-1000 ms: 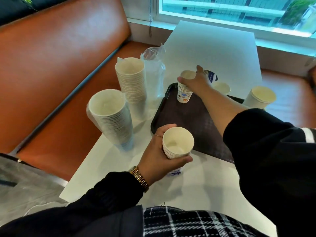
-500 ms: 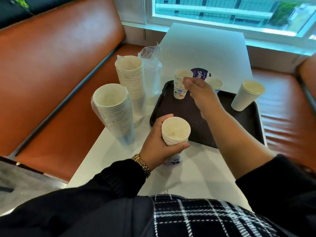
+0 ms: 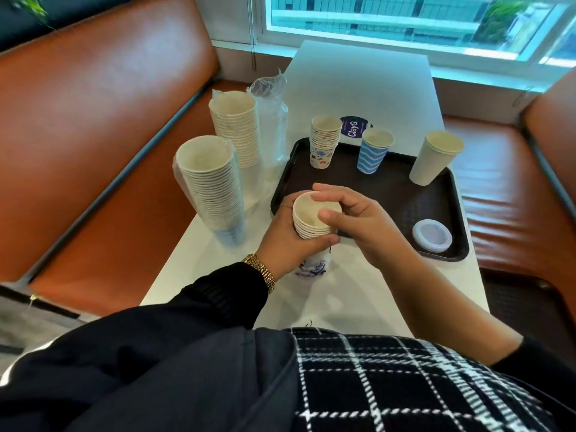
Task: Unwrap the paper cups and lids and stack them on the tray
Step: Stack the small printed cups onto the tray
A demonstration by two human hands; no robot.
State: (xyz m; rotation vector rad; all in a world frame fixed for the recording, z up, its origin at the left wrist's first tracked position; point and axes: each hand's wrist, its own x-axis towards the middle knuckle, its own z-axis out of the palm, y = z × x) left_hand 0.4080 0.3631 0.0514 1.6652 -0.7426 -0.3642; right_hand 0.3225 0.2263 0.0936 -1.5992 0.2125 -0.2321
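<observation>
My left hand [image 3: 282,238] grips a short stack of small printed paper cups [image 3: 308,221] just in front of the dark tray [image 3: 389,194]. My right hand [image 3: 352,219] pinches the rim of the top cup of that stack with thumb and fingers. On the tray stand a stack of small printed cups [image 3: 324,141], a blue wavy cup [image 3: 374,151] and a tall plain cup [image 3: 434,157]. A clear lid [image 3: 431,235] lies at the tray's near right corner.
Two tall cup stacks in clear plastic sleeves [image 3: 212,188] [image 3: 237,129] stand on the white table [image 3: 358,79] left of the tray, with a plastic-wrapped bundle [image 3: 271,120] behind. A round purple sticker [image 3: 355,126] lies beyond the tray. Orange bench seats flank the table.
My right hand left the small cup stack on the tray and came back to the stack in my left hand, now pinching its top cup. The view shifted, showing the lid.
</observation>
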